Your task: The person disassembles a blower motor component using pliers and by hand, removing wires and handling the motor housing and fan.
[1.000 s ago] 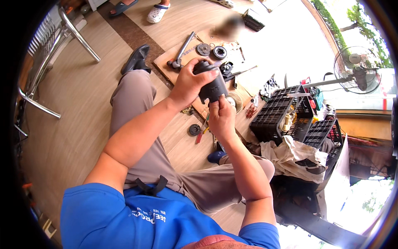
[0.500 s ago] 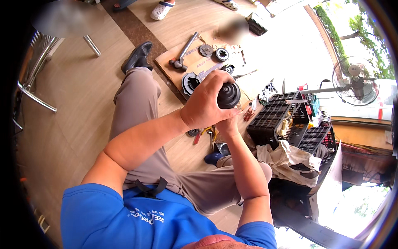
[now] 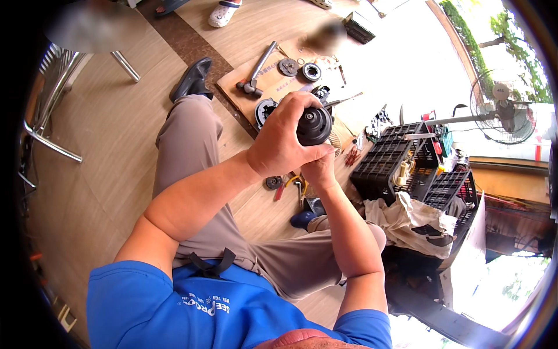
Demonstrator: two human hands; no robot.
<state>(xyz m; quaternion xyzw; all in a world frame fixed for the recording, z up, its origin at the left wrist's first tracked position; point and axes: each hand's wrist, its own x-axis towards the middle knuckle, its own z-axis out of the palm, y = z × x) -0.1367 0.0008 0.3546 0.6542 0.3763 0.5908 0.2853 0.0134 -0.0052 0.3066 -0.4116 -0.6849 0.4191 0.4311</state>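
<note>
My left hand is wrapped round a black round pulley, its grooved face and centre bolt turned up. Just below it, close against the left thumb, is my right hand, curled with its fingers mostly hidden; what it grips cannot be made out. A ribbed copper-coloured edge shows beside the pulley. Beyond my hands, a cardboard sheet carries a hammer, a grey disc, a dark ring, a metal housing and a screwdriver.
Pliers and a small round part lie on the floor between my legs. On the right stand black plastic crates with a cloth and a fan beyond. A metal-legged chair is at the left.
Both hands and the pulley have shifted slightly left, and the pulley a little up in the picture. The surroundings shift slightly as the view turns. The grip looks the same.
</note>
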